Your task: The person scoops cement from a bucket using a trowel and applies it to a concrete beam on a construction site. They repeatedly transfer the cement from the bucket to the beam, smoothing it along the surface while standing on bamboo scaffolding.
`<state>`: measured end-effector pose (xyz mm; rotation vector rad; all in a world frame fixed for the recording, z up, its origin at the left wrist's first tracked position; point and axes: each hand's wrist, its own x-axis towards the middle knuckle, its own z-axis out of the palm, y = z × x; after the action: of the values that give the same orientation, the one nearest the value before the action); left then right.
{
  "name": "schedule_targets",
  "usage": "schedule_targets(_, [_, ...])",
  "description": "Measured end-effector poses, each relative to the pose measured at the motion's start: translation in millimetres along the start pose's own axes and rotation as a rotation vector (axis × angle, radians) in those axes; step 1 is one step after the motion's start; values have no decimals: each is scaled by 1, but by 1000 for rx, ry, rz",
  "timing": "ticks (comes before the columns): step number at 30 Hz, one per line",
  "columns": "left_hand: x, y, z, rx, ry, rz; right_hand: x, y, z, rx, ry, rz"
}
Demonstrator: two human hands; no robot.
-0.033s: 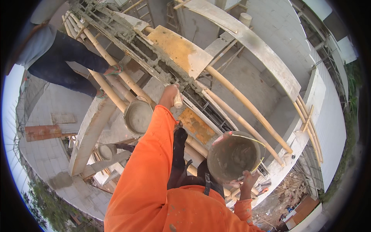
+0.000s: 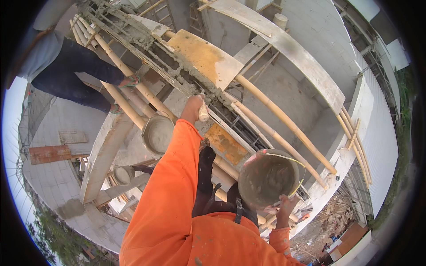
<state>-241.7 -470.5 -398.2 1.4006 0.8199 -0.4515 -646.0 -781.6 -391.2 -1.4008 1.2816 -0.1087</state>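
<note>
My left hand (image 2: 193,108), at the end of an orange sleeve, is closed round the pale wooden handle of a trowel (image 2: 203,113); its blade is hidden. It is at the edge of a long narrow form (image 2: 156,56) with rough wet concrete and steel bars (image 2: 242,126) in it. My right hand (image 2: 287,207) grips the lower right rim of a round bucket (image 2: 270,177), tilted toward me. Grey wet residue coats the bucket's inside, and a thin yellowish bail arcs over its right side.
Bamboo poles (image 2: 284,128) run beside the form, high above a floor. A yellowish board (image 2: 202,55) lies along its far side. At left, another person's legs (image 2: 71,71) stand on poles. A second bucket (image 2: 159,134) is left of my arm; another (image 2: 122,174) is lower.
</note>
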Motion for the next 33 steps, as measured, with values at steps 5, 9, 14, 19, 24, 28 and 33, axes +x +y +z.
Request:
schedule_targets(5, [-20,-16,3,-70,-81,-29,4,9,1,82,52,-166])
schedule_targets(9, [-23,1,-3,-29,-73,-33,8,8,-2,96,4,-131])
schedule_targets(14, [-30,-1,-16,138,-88,38,12,-20,-5,107,-95,-181])
schedule_targets(19, [-156,-19,-10,627,-19,714,13,-52,-13,81,-130,-393])
schedule_targets(24, [-257,-82,-29,1056,-657,201,18,-73,-6,94,-193,-543])
schedule_targets(28, [-306,-137,3,1211,-797,170,14,-84,-5,189,-329,-398])
schedule_targets(33, [-334,-156,40,1101,-1005,130,-12,-100,8,230,-328,-459])
